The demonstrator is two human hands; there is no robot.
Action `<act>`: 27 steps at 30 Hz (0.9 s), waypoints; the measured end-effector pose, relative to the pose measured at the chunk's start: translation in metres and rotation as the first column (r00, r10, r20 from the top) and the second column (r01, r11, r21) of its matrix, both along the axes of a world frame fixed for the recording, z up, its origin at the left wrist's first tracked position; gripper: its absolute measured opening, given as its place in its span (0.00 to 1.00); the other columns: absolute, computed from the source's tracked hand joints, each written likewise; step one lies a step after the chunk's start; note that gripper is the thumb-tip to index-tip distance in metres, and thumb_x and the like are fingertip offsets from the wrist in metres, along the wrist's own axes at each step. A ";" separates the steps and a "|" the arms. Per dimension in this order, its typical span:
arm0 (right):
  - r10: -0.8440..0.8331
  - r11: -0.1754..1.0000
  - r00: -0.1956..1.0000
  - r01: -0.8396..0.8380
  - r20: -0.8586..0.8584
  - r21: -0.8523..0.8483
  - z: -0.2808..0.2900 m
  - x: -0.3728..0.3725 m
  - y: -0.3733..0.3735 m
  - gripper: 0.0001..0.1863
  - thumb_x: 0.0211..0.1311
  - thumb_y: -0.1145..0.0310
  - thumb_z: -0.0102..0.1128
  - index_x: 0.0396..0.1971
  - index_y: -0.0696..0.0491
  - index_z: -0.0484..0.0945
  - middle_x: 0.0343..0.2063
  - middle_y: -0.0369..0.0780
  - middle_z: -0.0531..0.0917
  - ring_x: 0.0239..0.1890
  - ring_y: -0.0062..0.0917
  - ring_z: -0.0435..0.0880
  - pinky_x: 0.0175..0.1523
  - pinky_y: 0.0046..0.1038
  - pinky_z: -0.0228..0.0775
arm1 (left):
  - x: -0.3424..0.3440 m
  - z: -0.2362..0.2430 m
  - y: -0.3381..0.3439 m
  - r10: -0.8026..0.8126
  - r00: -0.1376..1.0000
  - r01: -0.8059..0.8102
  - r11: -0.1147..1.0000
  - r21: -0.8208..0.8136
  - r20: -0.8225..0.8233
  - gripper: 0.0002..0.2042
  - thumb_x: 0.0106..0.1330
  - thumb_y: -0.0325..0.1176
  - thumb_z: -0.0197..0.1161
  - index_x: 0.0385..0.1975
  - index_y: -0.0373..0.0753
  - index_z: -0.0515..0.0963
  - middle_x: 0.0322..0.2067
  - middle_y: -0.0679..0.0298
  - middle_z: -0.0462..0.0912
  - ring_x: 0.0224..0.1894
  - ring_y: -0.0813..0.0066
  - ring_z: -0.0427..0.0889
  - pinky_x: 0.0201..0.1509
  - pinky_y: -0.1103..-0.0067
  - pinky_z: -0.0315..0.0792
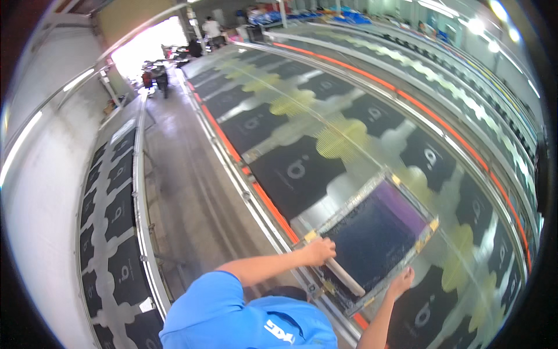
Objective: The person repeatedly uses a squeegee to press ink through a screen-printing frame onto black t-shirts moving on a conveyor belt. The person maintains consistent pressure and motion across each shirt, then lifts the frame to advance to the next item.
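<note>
My left hand (318, 251) is closed on the upper end of a pale squeegee (346, 276), which lies along the near left part of a screen-printing screen (372, 224) with dark ink and a purple band at its far right end. My right hand (401, 281) is closed at the screen frame's lower right edge. The screen rests on a long print table (343, 182) holding rows of black fabric pieces (297, 168) with pale printed designs, spaced between silver and yellowish areas.
An orange rail (270, 206) edges the table. Left is an aisle (186, 192) and another table of black pieces (121, 209) beside a white wall. Parked scooters (156, 75) and a person (212, 32) are at the far end. Further long tables (476, 116) lie right.
</note>
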State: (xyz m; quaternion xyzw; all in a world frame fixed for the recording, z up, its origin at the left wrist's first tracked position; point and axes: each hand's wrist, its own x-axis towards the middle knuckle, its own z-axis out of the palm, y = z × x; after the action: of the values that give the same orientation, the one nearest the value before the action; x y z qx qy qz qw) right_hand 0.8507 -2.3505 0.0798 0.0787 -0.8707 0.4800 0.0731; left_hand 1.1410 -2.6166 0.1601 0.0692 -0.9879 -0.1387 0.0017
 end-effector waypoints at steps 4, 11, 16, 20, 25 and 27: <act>-0.009 1.000 0.999 0.009 0.039 -0.005 -0.004 0.008 -0.006 0.17 0.72 0.61 0.50 0.53 0.53 0.79 0.42 0.48 0.85 0.44 0.40 0.83 0.52 0.37 0.71 | 0.015 0.010 -0.009 -0.122 0.987 0.125 0.992 0.020 -0.109 0.18 0.47 0.40 0.75 0.40 0.47 0.82 0.48 0.61 0.77 0.49 0.58 0.77 0.52 0.65 0.75; -0.101 0.991 0.989 0.092 0.107 0.092 0.015 0.014 -0.033 0.16 0.72 0.55 0.51 0.48 0.48 0.80 0.32 0.52 0.85 0.38 0.50 0.84 0.45 0.45 0.72 | 0.013 0.023 -0.006 -0.100 0.991 0.100 0.995 -0.003 -0.088 0.12 0.48 0.29 0.70 0.34 0.49 0.86 0.34 0.70 0.86 0.39 0.67 0.84 0.43 0.69 0.76; -0.054 0.989 0.994 0.039 0.100 0.145 0.021 0.005 -0.019 0.17 0.72 0.55 0.53 0.50 0.49 0.81 0.36 0.51 0.85 0.42 0.45 0.84 0.48 0.43 0.72 | -0.054 0.026 -0.038 -0.031 0.974 0.062 0.989 0.136 -0.225 0.11 0.51 0.32 0.71 0.35 0.49 0.86 0.32 0.67 0.85 0.37 0.64 0.83 0.42 0.67 0.74; 0.175 0.792 0.978 -0.207 0.111 0.574 0.066 -0.004 -0.014 0.20 0.65 0.56 0.61 0.52 0.48 0.81 0.48 0.48 0.81 0.52 0.44 0.79 0.53 0.42 0.70 | -0.156 0.006 -0.097 -0.044 0.983 0.060 0.994 0.088 -0.177 0.10 0.53 0.38 0.71 0.36 0.49 0.86 0.31 0.63 0.85 0.38 0.59 0.84 0.43 0.64 0.76; 0.391 0.789 0.899 -0.215 -0.199 0.576 0.134 -0.071 -0.077 0.31 0.47 0.55 0.75 0.54 0.46 0.81 0.55 0.42 0.77 0.57 0.38 0.74 0.61 0.40 0.65 | -0.288 0.011 -0.146 -0.116 0.989 0.121 0.991 -0.049 0.094 0.17 0.49 0.45 0.76 0.39 0.47 0.86 0.36 0.60 0.87 0.45 0.59 0.85 0.51 0.65 0.79; 0.460 0.749 0.881 -0.318 -0.111 0.581 0.142 -0.115 -0.109 0.32 0.44 0.53 0.77 0.52 0.48 0.82 0.53 0.42 0.80 0.57 0.37 0.76 0.62 0.39 0.67 | -0.326 0.022 -0.153 -0.163 0.968 0.162 0.987 0.023 0.193 0.19 0.47 0.46 0.77 0.40 0.48 0.87 0.37 0.59 0.88 0.45 0.59 0.85 0.52 0.65 0.79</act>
State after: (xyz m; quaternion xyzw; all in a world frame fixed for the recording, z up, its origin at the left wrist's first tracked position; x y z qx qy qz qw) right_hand 0.7356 -2.4595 0.2218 0.3362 -0.9184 0.2018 0.0529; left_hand 0.8153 -2.7699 0.1818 0.0011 -0.9852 -0.1344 -0.1061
